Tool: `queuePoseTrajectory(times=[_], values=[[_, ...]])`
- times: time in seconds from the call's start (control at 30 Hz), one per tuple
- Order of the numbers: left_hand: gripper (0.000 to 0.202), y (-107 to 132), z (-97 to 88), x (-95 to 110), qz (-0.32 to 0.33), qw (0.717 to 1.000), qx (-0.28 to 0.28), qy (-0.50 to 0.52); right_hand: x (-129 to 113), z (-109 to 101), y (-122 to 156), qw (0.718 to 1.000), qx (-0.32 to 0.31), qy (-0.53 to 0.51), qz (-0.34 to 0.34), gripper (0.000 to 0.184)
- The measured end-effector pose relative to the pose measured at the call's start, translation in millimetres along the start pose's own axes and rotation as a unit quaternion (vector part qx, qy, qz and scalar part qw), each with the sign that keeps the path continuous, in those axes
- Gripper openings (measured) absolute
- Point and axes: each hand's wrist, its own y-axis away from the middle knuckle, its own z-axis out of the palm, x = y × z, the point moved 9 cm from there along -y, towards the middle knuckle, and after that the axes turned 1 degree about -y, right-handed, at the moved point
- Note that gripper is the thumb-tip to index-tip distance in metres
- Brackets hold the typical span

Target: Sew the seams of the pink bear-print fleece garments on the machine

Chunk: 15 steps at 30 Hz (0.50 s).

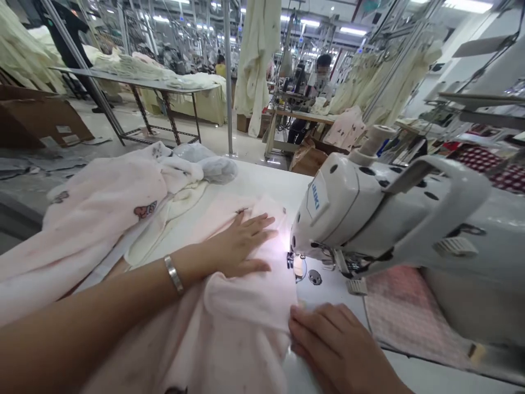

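Note:
My left hand [235, 246] lies flat on a pale pink fleece panel [246, 301], just left of the lit needle and presser foot [296, 265] of a white JUKI sewing machine [340, 213]. A silver bangle [174, 274] circles my left wrist. My right hand [336, 345] rests at the bottom of the view, its fingers on the panel's edge and the white machine table [262, 183]. Its thumb is hidden. More pink fleece with small printed motifs [94, 208] and a cream fabric piece [172, 213] lie heaped to the left of my arm.
A pink quilted piece [410, 320] lies right of the needle, under the machine arm. A thread cone [375, 139] stands behind the machine head. A grey bundle [205, 167] sits at the table's far edge. Beyond, a seated person [322, 76] works among hanging cream garments [256, 60].

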Motion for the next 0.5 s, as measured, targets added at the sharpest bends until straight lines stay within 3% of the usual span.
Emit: queuePoseTrajectory(times=[0.33,0.4,0.5], values=[[0.057,-43,-8.4,-63,-0.039,0.998,-0.005,-0.056,45,24,-20,0.997,0.007,0.020,0.079,0.024],[0.059,-41,-6.5,-62,-0.057,0.997,-0.005,-0.060,44,19,-21,0.996,0.003,0.006,0.084,0.023],[0.062,-15,0.3,-34,-0.115,0.991,0.005,-0.073,33,5,-15,0.996,-0.011,-0.012,0.085,0.027]])
